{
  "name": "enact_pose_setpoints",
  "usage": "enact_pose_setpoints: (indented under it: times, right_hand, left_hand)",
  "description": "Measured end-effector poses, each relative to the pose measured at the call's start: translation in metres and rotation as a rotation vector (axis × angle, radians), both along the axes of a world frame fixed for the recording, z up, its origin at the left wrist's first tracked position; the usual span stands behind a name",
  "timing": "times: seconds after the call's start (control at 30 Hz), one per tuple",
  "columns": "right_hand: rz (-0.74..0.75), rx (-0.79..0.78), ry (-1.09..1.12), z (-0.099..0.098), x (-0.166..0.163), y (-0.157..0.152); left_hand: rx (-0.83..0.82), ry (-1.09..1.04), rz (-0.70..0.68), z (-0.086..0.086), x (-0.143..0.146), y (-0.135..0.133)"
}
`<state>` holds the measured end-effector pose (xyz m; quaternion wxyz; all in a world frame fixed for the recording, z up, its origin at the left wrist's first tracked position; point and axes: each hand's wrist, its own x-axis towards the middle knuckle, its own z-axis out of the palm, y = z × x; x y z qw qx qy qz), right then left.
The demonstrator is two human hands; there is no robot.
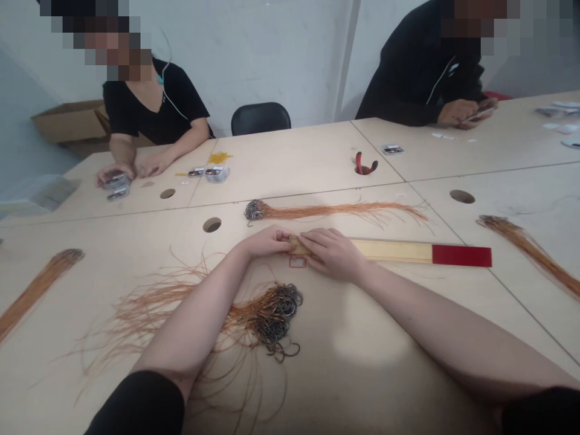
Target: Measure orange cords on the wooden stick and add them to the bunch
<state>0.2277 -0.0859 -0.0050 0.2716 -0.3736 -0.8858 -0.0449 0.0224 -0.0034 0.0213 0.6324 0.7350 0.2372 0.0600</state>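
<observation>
A long yellow strip (394,250) with a dark red end (461,255) lies across the table. At its left end, my left hand (268,241) is closed, thumb and forefinger together; what they pinch is too small to make out. My right hand (334,251) lies palm down over the strip close by, fingers stretched out flat toward the left hand. Just below the strip's left end is a small red rectangular outline (298,263). Nearer me, a tangled pile of dark fish hooks (276,311) with orange lines (158,296) spreads partly under my left forearm.
Beyond my hands lies another bundle of hooks (256,210) with orange lines; further bundles lie left (49,275) and right (521,238). Red-handled pliers (362,164) stand in a table hole. Two people sit opposite, handling small packs. A black chair (261,119) stands between them.
</observation>
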Motion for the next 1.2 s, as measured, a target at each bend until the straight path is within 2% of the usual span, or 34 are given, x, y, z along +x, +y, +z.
enact_pose_setpoints:
  times: [0.13, 0.33, 0.83, 1.2]
  right_hand:
    - [-0.025, 0.002, 0.005, 0.0013, 0.0000, -0.0007]
    - [-0.057, 0.005, 0.030, 0.0013, 0.0000, -0.0018]
    - [-0.053, 0.035, -0.009, 0.0009, 0.0001, -0.0014]
    - [-0.053, 0.022, -0.007, 0.0018, 0.0003, -0.0020]
  left_hand:
    - [-0.104, -0.043, 0.009, -0.0019, -0.0013, 0.0006]
    - [-0.101, -0.045, 0.044, -0.0053, -0.0038, 0.0028]
    - [-0.253, -0.106, 0.006, -0.0044, -0.0048, 0.0030]
    - [-0.176, -0.070, 0.027, -0.0080, -0.0061, 0.0049]
